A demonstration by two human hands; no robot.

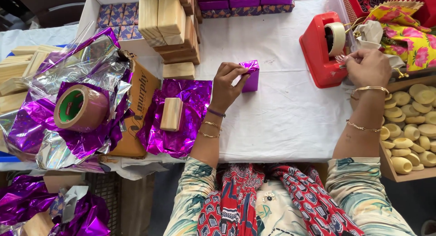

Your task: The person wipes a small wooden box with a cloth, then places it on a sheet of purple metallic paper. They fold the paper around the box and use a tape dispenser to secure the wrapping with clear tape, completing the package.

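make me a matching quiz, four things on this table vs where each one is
1 wrapped purple block
2 red tape dispenser
3 brown tape roll
4 bare wooden block

a on crumpled foil at far left
b under the right hand
c on a flat purple foil sheet
d held by the left hand

Pairs: 1-d, 2-b, 3-a, 4-c

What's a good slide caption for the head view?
Left hand pins a purple foil-wrapped block on the white table while the right hand pulls tape from a red dispenser.

White-clothed table (281, 113) bears red tape dispenser (320, 54), purple foil sheet (190, 109), wooden blocks (175, 29)
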